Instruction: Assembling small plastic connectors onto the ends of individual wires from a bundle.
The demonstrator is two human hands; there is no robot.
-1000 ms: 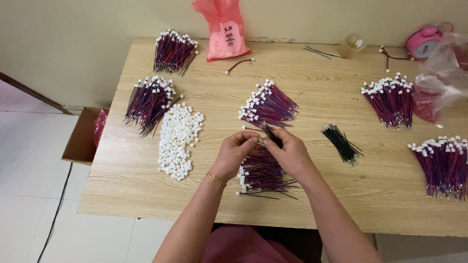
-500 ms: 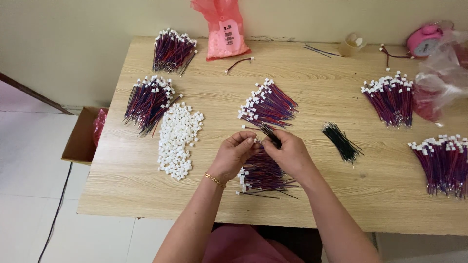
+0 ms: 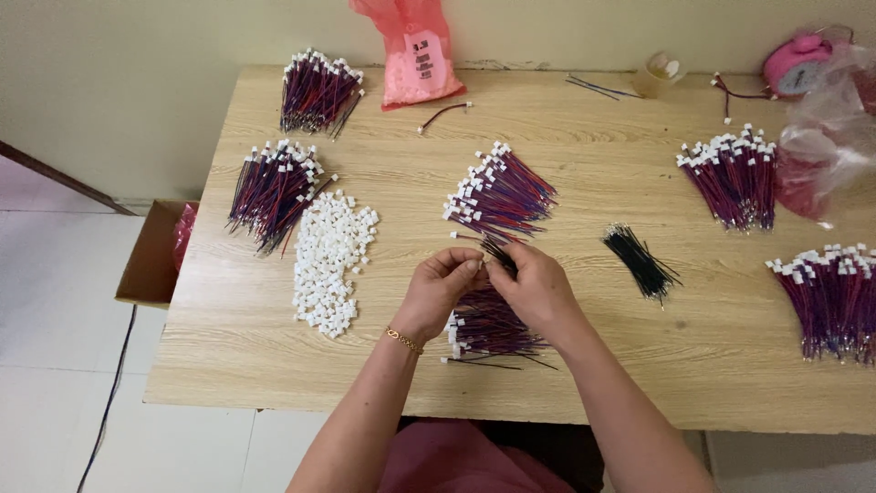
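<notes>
The person sat at a pale wooden table (image 3: 584, 164) with both hands drawn together over its near middle. The left hand (image 3: 438, 290) had its fingers curled in, thumb and fingertips pinched on something small at the point where the two hands met; whether that was a white connector I could not tell, since the fingers hid it. The right hand (image 3: 537, 288) was closed the same way, gripping a thin dark wire end (image 3: 497, 253) that stuck up between the hands. Just under both hands lay a loose bundle of red and blue wires (image 3: 488, 329), touching the right wrist.

To the left of the hands a heap of small white connectors (image 3: 330, 257) spread across the wood, near but not touching them. Beyond the hands lay a finished bundle with white tips (image 3: 500, 196), and further bundles of the same kind lay at the far left (image 3: 274, 190), the far left corner (image 3: 317, 89), the right (image 3: 730, 178) and the right edge (image 3: 832, 294). A small sheaf of black wires (image 3: 639, 260) lay apart on the right.

As for containers: a pink plastic bag (image 3: 415, 55) leaned against the wall at the back, holding pale contents (too blurred to name), and a clear crumpled bag (image 3: 835, 128) sat at the right corner with something reddish inside. On the floor at the table's left stood an open cardboard box (image 3: 151, 265) with a bit of red showing in it.
</notes>
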